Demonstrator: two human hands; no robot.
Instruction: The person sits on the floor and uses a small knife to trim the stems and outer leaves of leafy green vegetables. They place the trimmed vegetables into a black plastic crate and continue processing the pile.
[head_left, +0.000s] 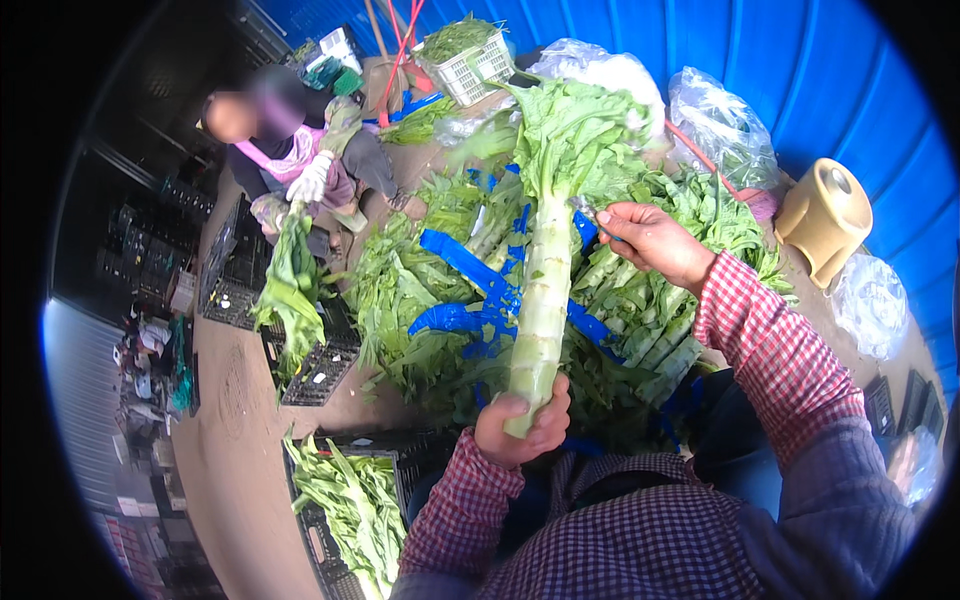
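Note:
My left hand (523, 429) grips the cut lower end of a celtuce stalk (543, 300). The stalk stands nearly upright before me, its pale ringed stem bare and its leafy crown (574, 139) at the top. Beside the upper stem, just under the leaves, my right hand (654, 241) pinches a small metal-bladed tool (583, 206), probably a knife; its handle is mostly hidden in the fingers. Behind the stalk lies a heap of leafy celtuce (660, 315), with blue strips (469, 262) of a stand or wrapping among it.
A black crate (319, 540) with celtuce stands at lower left. Across the heap, a seated co-worker (300, 150) in white gloves holds leafy greens (292, 285) over another crate (319, 375). A beige stool (829, 210), plastic bags (720, 127) and a white basket (476, 71) line the blue wall.

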